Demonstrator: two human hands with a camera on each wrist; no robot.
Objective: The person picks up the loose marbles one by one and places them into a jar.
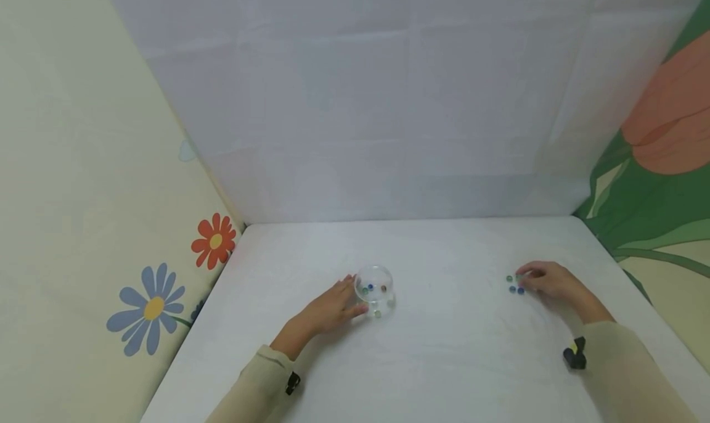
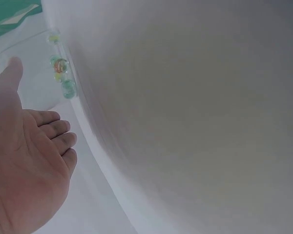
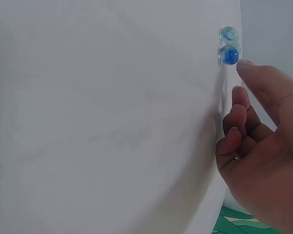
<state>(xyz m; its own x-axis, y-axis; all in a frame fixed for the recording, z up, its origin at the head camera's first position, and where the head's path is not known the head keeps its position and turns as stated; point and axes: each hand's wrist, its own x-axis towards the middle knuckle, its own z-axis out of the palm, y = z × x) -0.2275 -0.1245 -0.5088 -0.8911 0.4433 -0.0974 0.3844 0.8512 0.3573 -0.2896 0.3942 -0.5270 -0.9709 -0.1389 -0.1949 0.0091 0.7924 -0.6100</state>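
My left hand (image 1: 331, 307) lies at the left side of a clear cup (image 1: 374, 266), thumb apart from the fingers; I cannot tell whether it touches the cup. Several glass marbles (image 2: 61, 66) show through the clear wall, green, yellow and orange among them. At the right, my right hand (image 1: 549, 281) reaches down to a small group of marbles. Thumb and forefinger are at a green marble (image 1: 519, 277); whether they pinch it is hidden. Beside it lie another green marble (image 1: 509, 279), a blue marble (image 3: 229, 55) and a paler blue marble (image 3: 229, 34).
A white cloth covers the table (image 1: 432, 361), with a white sheet (image 1: 388, 102) hanging behind its far edge. Flower-printed cloth (image 1: 72, 195) hangs at the left, and green leaf-printed cloth (image 1: 654, 201) at the right. Each wrist carries a small black camera (image 1: 575, 354).
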